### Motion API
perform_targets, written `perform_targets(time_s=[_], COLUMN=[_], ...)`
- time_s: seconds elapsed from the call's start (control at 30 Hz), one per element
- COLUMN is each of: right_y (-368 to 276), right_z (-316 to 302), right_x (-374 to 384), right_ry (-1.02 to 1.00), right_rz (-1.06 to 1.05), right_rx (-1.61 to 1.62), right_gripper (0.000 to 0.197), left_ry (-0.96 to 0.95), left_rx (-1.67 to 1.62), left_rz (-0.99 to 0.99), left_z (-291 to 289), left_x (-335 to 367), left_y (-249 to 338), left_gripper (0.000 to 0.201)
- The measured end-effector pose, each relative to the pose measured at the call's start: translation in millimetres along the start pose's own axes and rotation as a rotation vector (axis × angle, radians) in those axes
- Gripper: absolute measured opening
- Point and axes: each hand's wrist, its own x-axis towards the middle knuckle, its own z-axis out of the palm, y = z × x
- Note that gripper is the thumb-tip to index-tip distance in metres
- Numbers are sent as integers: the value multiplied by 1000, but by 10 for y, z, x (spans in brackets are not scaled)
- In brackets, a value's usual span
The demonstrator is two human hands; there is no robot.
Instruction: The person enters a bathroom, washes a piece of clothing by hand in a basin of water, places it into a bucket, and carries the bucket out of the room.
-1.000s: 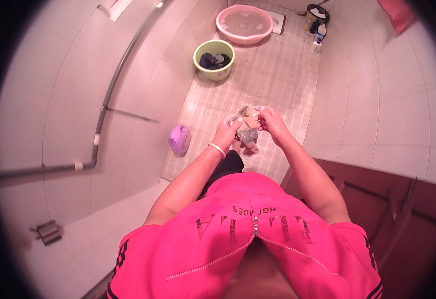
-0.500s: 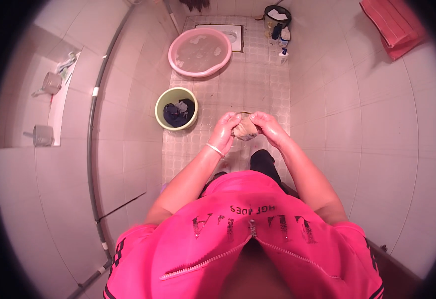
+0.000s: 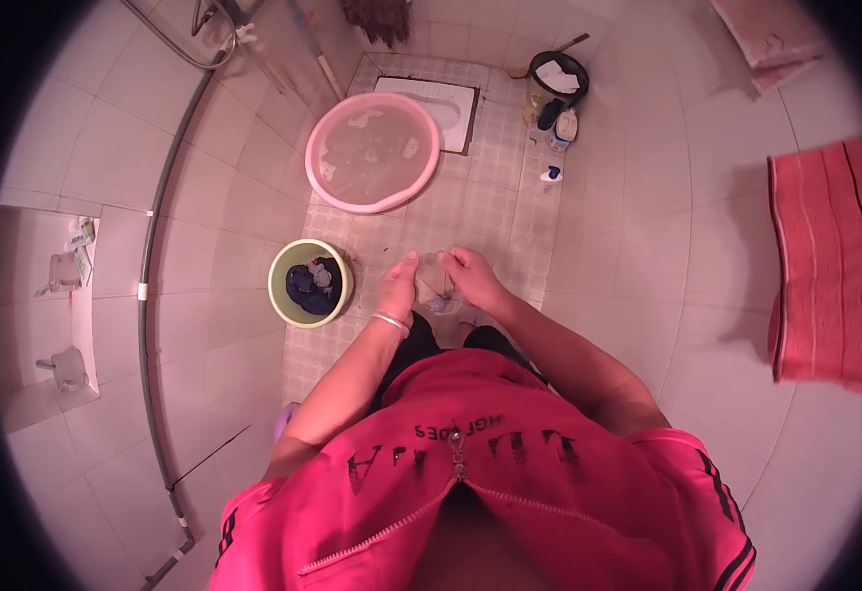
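Note:
A small beige cloth (image 3: pixel 433 288) hangs between my two hands in front of my body; its exact kind is too small to tell. On its left side, my left hand (image 3: pixel 398 284) is closed on the edge, fingers pointing upward. My right hand (image 3: pixel 475 278) pinches the upper right edge with bent fingers. To the left of my hands stands a light green bucket (image 3: pixel 281 301) on the tiled floor. Crumpled dark blue and grey clothes (image 3: pixel 311 286) lie inside it.
Farther off, a pink basin (image 3: pixel 310 158) of cloudy water partly overlaps a white squat toilet (image 3: pixel 461 108). Bottles (image 3: pixel 565 128) and a dark bin (image 3: pixel 577 97) line the far right wall. A red towel (image 3: pixel 825 266) hangs at right; a grey pipe (image 3: pixel 141 345) runs along the left wall.
The view has shifted, so the bucket and basin sit lower and farther left. Both hands keep hold of the cloth, which looks thinner and more spread out; the right fingers are more bent.

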Motion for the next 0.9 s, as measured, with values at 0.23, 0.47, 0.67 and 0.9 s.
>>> perform_targets(time_s=[0.23, 0.47, 0.67, 0.9], right_y=[-43, -318, -724, -1119], right_z=[-341, -648, -735, -622], right_x=[975, 2256, 3099, 3954], right_ry=[-49, -10, -125, -662], right_rz=[-123, 79, -197, 259], right_rx=[12, 34, 3, 449], right_gripper=[24, 28, 29, 25], left_ry=[89, -12, 119, 286], left_rx=[-93, -455, -349, -661], left_rz=[82, 181, 265, 178], left_z=[434, 586, 361, -21], left_x=[750, 1841, 2510, 3059], left_y=[398, 1058, 1546, 1685], left_gripper=[15, 15, 21, 37])
